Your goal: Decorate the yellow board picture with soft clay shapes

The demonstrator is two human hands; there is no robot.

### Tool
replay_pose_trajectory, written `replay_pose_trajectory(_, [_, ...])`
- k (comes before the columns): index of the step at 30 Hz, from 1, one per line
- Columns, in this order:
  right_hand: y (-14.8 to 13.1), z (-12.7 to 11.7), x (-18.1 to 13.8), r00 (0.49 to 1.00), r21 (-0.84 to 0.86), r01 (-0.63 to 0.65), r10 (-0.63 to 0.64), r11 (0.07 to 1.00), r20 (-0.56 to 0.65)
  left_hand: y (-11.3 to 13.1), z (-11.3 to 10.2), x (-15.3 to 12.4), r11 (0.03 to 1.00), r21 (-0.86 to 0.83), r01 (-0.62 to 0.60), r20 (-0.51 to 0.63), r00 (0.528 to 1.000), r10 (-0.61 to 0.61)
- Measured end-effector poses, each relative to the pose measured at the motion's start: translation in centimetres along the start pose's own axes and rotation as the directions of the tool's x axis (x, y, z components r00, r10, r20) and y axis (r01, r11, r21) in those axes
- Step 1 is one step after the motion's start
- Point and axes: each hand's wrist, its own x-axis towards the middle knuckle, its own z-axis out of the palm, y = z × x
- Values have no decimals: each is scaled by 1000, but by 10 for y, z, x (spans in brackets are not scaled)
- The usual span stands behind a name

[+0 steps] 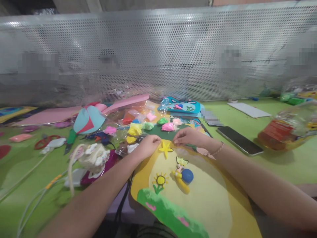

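A yellow board (pixel 205 198) with a paler centre lies in front of me. Near its top edge is a yellow clay star (pixel 165 148) with a dark line along part of its outline. My left hand (pixel 149 145) is at the star's left side, fingertips pinched together. On the other side my right hand (pixel 188 137) is also pinched, just off the star's right arm. What either pinch holds is too small to tell. Lower on the board are a snail figure (pixel 184 178) with a blue shell, a sunflower (pixel 160 180) and a green clay strip (pixel 168 211).
Bagged clay lumps (pixel 135 129) lie behind the board. Leftward are a green cutter (pixel 71 138), red-handled scissors (pixel 47 141), cables and a decorated white case (pixel 94 157). A phone (pixel 239 140) and a bottle (pixel 284 127) lie right; a perforated metal screen (pixel 158 56) stands behind.
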Motion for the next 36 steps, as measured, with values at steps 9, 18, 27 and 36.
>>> replay_pose_trajectory(9, [-5,3,-1,997,38,0,3,999,-73,-8,1,4,996,-92,-13,-50,999,8])
replay_pose_trajectory(18, [4,2,1,997,67,80,-80,995,-7,-5,1,3,993,-121,12,-40,999,-17])
replay_pose_trajectory(27, [-1,4,-1,999,118,36,-31,992,-44,-4,3,3,981,-193,23,-46,998,-33])
replay_pose_trajectory(36, [-8,6,-3,994,53,11,-5,999,-109,-4,1,3,985,-168,27,-48,998,-35])
